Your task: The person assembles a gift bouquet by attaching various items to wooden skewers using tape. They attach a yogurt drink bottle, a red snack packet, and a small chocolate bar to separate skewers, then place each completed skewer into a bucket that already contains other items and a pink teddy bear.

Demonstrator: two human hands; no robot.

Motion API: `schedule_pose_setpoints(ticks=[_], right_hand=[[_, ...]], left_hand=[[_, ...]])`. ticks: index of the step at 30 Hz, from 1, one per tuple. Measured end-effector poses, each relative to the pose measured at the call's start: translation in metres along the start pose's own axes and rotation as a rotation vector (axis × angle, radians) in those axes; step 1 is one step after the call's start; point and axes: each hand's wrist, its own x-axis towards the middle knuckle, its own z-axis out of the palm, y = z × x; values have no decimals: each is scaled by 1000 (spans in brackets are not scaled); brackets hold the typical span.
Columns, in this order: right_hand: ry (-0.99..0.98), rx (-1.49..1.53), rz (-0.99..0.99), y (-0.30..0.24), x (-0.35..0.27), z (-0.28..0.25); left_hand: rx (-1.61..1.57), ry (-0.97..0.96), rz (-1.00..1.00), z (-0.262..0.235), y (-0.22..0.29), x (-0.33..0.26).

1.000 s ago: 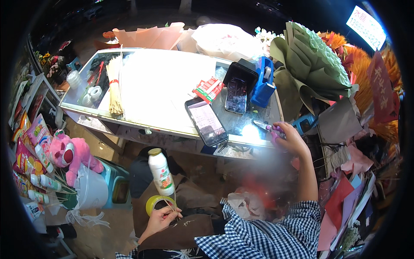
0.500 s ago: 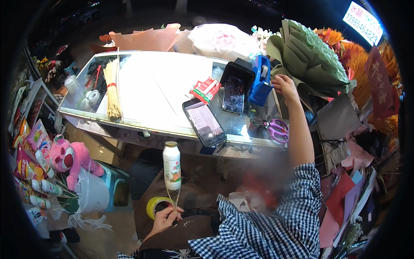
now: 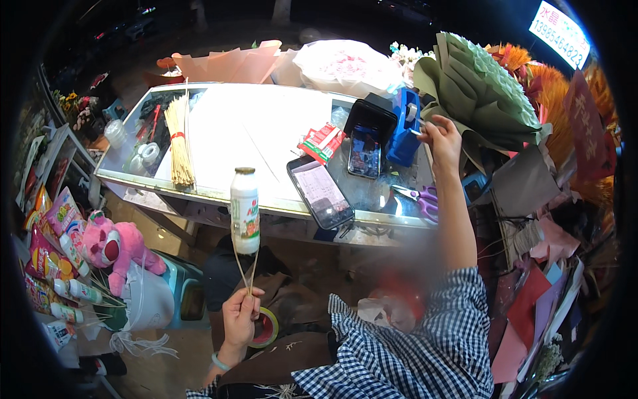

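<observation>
My left hand (image 3: 240, 319) is closed around the lower ends of thin wooden sticks (image 3: 252, 282). On their upper ends stands a small white drink bottle (image 3: 244, 211), upright in front of the table edge. Beside that hand is a yellow-rimmed roll of tape (image 3: 267, 327); what supports it is hard to see. At the table's right end my right hand (image 3: 443, 143) pinches a short strip of tape (image 3: 417, 132) next to the blue tape dispenser (image 3: 401, 143). Purple-handled scissors (image 3: 427, 201) lie nearer, by my right forearm.
Two phones (image 3: 321, 193) and a red packet (image 3: 321, 142) lie on the white-topped table (image 3: 229, 133), with a stick bundle (image 3: 178, 143) at left. Wrapped bouquets (image 3: 345, 65) line the back. A pink plush toy (image 3: 123, 246) and snack bags (image 3: 50, 259) are at lower left.
My left hand has moved up and left with the bottle on its sticks. My right hand, formerly beside the dispenser, now has a strip of tape at its fingertips.
</observation>
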Motion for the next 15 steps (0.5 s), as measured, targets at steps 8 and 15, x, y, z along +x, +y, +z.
schedule_pose_setpoints(ticks=[8,15], right_hand=[[-41,-149,270,29,-36,-15],[-308,-1267,79,1,-14,-25]], left_hand=[[-199,-53,-16,41,19,42],[-150,-37,-19,62,51,53]])
